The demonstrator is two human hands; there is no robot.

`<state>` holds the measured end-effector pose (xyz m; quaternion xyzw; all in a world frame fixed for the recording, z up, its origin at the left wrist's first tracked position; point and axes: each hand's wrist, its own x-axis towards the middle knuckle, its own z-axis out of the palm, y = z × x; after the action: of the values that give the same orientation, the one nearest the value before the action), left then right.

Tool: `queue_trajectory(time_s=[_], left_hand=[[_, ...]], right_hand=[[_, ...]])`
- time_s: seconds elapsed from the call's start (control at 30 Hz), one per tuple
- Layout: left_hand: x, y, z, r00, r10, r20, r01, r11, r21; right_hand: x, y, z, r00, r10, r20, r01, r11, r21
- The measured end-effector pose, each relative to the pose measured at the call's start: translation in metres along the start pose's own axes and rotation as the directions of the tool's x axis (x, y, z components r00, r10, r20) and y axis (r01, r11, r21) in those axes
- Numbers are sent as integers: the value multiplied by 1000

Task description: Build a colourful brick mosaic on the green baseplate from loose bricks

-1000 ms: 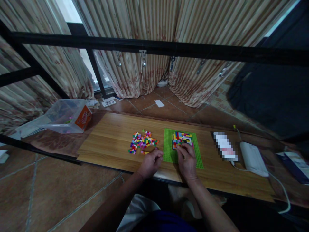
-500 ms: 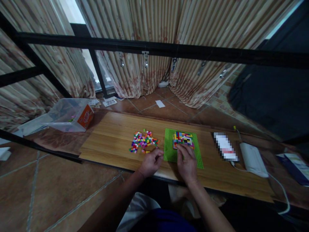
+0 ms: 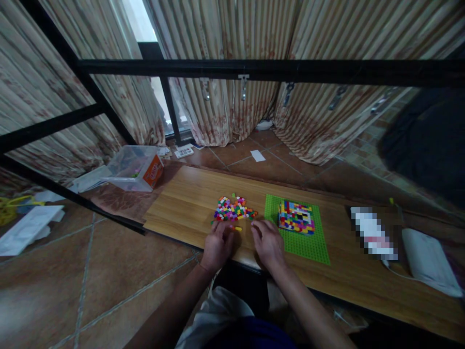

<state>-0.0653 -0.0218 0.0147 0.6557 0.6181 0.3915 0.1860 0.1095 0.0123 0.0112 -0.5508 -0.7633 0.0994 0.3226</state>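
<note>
My left hand [image 3: 218,245] is at the near edge of a pile of small coloured toy bricks [image 3: 232,209], fingers bent downward with the thumb apart. My right hand [image 3: 268,242] is beside the pile's right end, over the left edge of a green baseplate [image 3: 308,247]. Its thumb and forefinger are drawn close together; what is between them, if anything, is too small to make out. A multicoloured brick build [image 3: 296,217] sits on the baseplate, apart from both hands. One yellow brick [image 3: 238,228] lies between my hands.
A clear plastic box [image 3: 131,169] with an orange label stands left of the wooden board [image 3: 181,194]. To the right lie a blurred-out phone-like object [image 3: 374,232] and a white device [image 3: 430,261] with a cable. A black metal rail [image 3: 218,68] crosses beyond the board.
My right hand has left the brick build and moved left toward the loose bricks. My left hand has moved to the pile's near edge. The view has turned left.
</note>
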Motion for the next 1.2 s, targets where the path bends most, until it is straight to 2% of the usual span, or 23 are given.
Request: queue_trajectory(time_s=[0.17, 0.33, 0.53, 0.67, 0.73, 0.87, 1.07, 1.2], left_hand=[[9, 6, 4, 995, 12, 100, -29, 985, 172], [15, 11, 8, 984, -1, 181, -51, 958, 281], [30, 10, 10, 935, 159, 316, -261, 914, 312], [35, 6, 13, 897, 233, 376, -360, 879, 314], [35, 4, 15, 894, 254, 370, -380, 866, 325], [32, 1, 19, 936, 225, 271, -312, 886, 344], [32, 0, 18, 949, 206, 238, -275, 911, 308], [33, 0, 17, 948, 205, 245, -273, 919, 286]], right_hand=[[15, -2, 6, 999, 24, 21, -23, 997, -78], [10, 2, 1, 1000, 14, 16, -15, 999, 46], [-8, 8, -23, 987, 151, -55, -137, 970, 203], [-18, 24, -46, 965, 232, -119, -186, 931, 313], [-21, 37, -57, 938, 296, -180, -223, 915, 337], [-17, 57, -67, 897, 357, -259, -261, 903, 342], [-5, 56, -60, 907, 334, -257, -260, 924, 282], [-3, 53, -56, 916, 318, -245, -286, 945, 159]])
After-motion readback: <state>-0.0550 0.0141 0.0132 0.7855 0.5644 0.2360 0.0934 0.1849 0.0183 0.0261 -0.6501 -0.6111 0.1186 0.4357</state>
